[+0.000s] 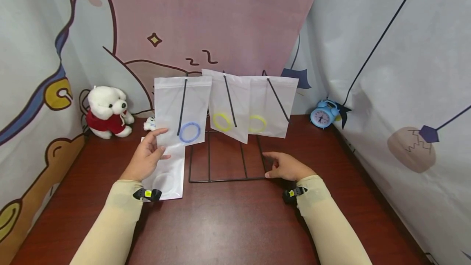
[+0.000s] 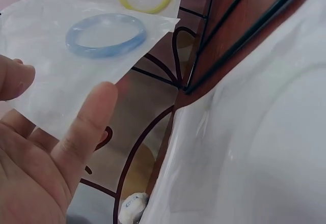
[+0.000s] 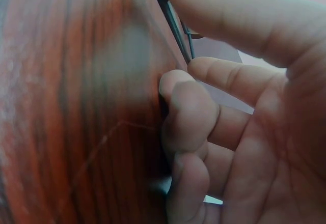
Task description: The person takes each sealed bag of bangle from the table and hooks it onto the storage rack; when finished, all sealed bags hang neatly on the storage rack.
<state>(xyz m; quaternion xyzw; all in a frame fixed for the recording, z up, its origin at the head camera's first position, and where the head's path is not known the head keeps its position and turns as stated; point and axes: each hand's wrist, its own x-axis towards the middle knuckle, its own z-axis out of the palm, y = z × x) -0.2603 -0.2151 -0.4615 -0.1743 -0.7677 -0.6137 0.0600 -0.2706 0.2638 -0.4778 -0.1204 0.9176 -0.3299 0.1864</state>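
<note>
My left hand [image 1: 147, 156] is beside the lower left edge of a translucent zip bag holding a blue bangle [image 1: 189, 132], its thumb and fingers spread apart. That bag [image 1: 167, 105] hangs on a prong of a black wire rack [image 1: 226, 181]. Two more hanging bags, one in the middle [image 1: 222, 97] and one on the right [image 1: 283, 113], each hold a yellow bangle [image 1: 222, 122]. My right hand [image 1: 288, 167] grips the rack's front right corner, thumb and index finger on the wire, other fingers curled. Under my left hand a white bag [image 1: 171, 189] with a pale bangle lies flat.
A white plush bear [image 1: 106, 111] in red sits at the back left, with a small white figure [image 1: 149, 124] beside it. A blue alarm clock [image 1: 324, 114] stands at the back right. Printed cloth surrounds the brown table [image 1: 228, 228] on three sides.
</note>
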